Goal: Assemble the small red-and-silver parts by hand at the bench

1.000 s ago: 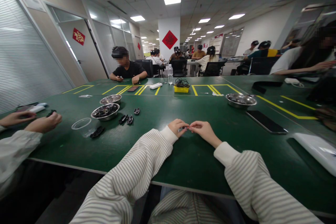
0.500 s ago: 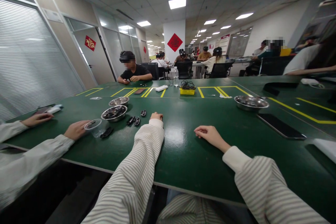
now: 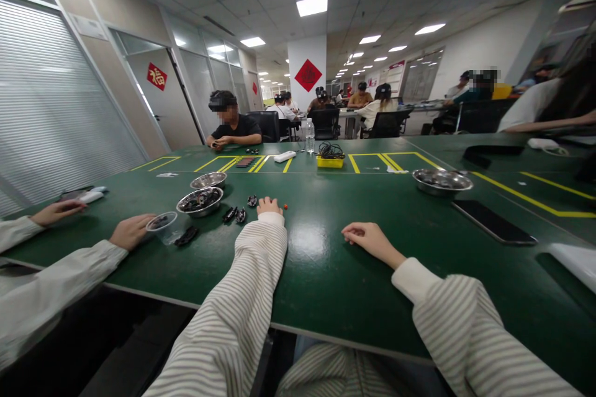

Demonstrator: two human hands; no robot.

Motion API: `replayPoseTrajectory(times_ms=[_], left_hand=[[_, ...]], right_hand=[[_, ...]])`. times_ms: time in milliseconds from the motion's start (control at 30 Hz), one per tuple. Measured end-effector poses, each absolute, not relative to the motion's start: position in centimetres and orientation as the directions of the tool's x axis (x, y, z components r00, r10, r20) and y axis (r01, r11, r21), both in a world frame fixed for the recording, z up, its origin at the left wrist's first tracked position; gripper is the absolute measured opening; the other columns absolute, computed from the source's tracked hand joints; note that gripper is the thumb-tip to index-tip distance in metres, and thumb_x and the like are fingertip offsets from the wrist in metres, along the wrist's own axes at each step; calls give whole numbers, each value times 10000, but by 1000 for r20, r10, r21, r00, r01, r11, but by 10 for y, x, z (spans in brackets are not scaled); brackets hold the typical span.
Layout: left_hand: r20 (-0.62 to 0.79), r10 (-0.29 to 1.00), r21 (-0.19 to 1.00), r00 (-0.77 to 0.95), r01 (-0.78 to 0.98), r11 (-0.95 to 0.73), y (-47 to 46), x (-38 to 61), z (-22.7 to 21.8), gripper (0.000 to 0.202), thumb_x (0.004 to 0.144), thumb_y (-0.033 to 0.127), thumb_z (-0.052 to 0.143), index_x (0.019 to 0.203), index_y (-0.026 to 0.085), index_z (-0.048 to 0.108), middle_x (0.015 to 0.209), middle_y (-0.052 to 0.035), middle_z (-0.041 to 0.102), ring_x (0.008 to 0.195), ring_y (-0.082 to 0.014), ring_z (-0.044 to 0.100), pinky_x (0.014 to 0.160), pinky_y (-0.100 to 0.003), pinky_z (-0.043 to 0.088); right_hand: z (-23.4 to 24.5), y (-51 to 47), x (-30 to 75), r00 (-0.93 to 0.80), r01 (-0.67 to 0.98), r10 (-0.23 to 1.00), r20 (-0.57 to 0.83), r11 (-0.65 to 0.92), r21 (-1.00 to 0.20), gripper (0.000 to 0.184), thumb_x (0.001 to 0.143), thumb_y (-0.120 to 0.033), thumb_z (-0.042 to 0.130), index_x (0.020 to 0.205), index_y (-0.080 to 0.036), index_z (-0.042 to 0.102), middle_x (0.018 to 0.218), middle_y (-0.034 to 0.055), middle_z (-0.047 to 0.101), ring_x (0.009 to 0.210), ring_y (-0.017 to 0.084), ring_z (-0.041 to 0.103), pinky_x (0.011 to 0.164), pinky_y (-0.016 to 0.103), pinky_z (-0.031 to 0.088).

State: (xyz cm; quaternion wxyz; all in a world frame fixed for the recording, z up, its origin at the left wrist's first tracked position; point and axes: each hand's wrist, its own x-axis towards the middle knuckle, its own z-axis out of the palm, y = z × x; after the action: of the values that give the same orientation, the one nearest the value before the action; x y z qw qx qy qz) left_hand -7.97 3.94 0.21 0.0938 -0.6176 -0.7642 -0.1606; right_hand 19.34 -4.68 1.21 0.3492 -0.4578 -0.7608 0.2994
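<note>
My left hand [image 3: 270, 205] lies palm down on the green table [image 3: 321, 298], its fingers stretched forward and slightly apart. Just right of its fingertips is a small orange-red piece [image 3: 285, 206], too small to name. Several glossy black parts [image 3: 230, 215] lie left of this hand, beyond them a steel bowl [image 3: 200, 213] full of similar dark pieces. My right hand [image 3: 370, 239] rests on its side on the table, fingers loosely curled together, with nothing visible in them.
At the left, a co-worker's hand [image 3: 131, 232] touches a clear plastic cup [image 3: 162, 237]. Another steel bowl [image 3: 208, 175] stands behind the full one. Right of my right hand are a black phone [image 3: 493, 222] and a steel bowl [image 3: 442, 191]. A yellow tray [image 3: 329, 163] holds cables.
My left hand has spread out flat and shifted slightly left. The orange-red piece now shows on the table beside it. My right hand keeps its pose. The whole view has moved slightly.
</note>
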Motion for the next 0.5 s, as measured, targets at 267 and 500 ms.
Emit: replayPoseTrajectory(times_ms=[267,500], left_hand=[[349,927,133,134,973,-191,34,-62,6,141,717,265,499,759,253,633,873,-38,584,982,-235,317,800,-399,232],[349,838,202,420,839,-505,4,4,-2,155,676,344,550,773,256,632,805,-6,615,916,-207,363,774,-367,283]], right_hand=[[11,-46,194,-347,505,903,253,407,-761,203,681,-281,503,750,-128,617,627,47,635,531,133,573,550,236,442],[13,-43,197,-273,542,920,281,388,-746,202,676,-275,501,760,-136,621,638,42,641,541,134,580,549,228,442]])
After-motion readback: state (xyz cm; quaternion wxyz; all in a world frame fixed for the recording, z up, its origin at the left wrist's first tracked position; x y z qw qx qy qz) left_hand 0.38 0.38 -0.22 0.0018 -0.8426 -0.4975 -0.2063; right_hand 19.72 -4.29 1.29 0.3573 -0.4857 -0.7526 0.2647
